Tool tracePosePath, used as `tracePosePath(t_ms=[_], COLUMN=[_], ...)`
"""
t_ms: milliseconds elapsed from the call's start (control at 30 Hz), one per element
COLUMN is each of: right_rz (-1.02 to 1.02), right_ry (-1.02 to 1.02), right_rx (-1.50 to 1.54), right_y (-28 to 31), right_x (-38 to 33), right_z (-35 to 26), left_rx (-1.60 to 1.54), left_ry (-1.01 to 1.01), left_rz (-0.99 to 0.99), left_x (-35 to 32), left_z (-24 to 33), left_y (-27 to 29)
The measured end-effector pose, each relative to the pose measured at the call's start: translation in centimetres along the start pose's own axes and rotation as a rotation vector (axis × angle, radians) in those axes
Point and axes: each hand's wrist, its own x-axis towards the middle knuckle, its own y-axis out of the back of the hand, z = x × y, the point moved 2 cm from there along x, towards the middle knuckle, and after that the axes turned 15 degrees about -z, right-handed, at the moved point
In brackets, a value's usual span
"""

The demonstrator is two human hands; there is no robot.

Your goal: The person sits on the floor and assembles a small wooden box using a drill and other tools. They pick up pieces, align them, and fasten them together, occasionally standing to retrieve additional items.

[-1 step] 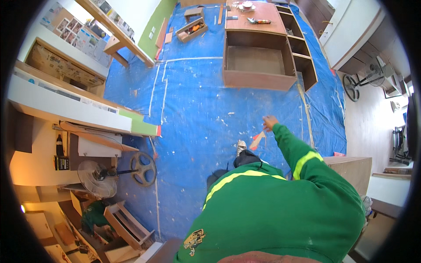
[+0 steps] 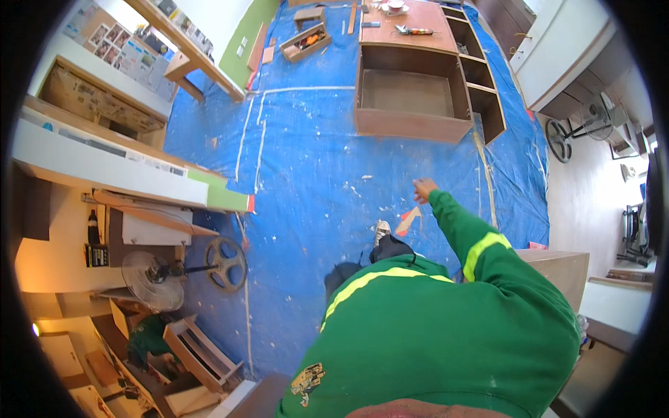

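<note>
Between the shoe [image 2: 381, 233] and right fingers [image 2: 419, 187] lies a flat tan piece [image 2: 408, 221].

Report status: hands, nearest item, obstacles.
Left hand out of view. Right hand by pale pointed piece, contact unclear. Piece on blue sheet, shoe to its left.

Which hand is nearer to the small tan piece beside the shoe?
Right: the right hand is just beyond the tan piece, contact unclear; the left hand is not in view.
</note>
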Motion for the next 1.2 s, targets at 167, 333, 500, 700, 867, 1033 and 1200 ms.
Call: tracePosePath(t_ms=[167,333,500,700,867,1033,1200], right_rz=[-0.128,-0.267,-0.539,0.058,0.061,-0.048,0.195], right_ry=[-0.100,-0.029,0.188,-0.410,-0.430,-0.355,0.058], right_rx=[-0.378,-0.548,-0.679,-0.250,-0.155,-0.422,-1.026], right_y=[-6.3,-10.0,-10.2,-5.2,3.0,-8.4,-10.2], right_x=[3.3,4.5,2.5,0.7,-1.2,4.8,11.3], right_z=[-7.1,-4.0,2.3,3.6,4.9,-4.4,-10.4], left_rx=[-0.212,0.138,0.731,0.571,0.585,0.464,0.303], left_ry=[-0.226,0.004,-0.027,0.098,0.029,-0.003,-0.048], left_rz=[0.084,-0.315,-0.467,-0.634,-0.497,-0.379,-0.423], left_x=[4.2,8.9,18.9,21.4,27.6,29.8,32.4], left_z=[10.5,21.3,22.5,35.7,42.7,49.2,49.6], left_y=[0.5,-8.6,-12.7,-7.7,-8.8,-2.4,-2.3])
